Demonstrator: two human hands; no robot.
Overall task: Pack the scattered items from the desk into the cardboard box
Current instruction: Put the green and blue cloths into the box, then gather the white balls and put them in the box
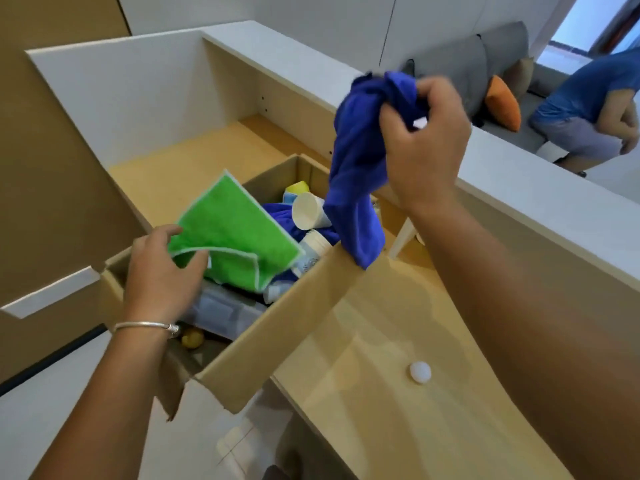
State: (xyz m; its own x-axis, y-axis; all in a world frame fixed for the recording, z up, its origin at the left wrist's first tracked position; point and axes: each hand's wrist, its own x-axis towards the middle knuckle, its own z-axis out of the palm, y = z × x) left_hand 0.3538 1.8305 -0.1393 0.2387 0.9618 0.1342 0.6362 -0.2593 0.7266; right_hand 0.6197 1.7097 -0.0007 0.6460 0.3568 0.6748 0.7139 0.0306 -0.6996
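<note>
Right hand (420, 140) raised, fist bunching blue cloth (360, 174) above cardboard box (277, 327); left hand (162, 268) pinches green cloth (232, 230) over it

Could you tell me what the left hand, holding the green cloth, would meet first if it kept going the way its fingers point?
Probably the white paper cup lying in the cardboard box. The left hand grips the green cloth and points up-right across the box; depth is unclear, so it may pass above.
</note>
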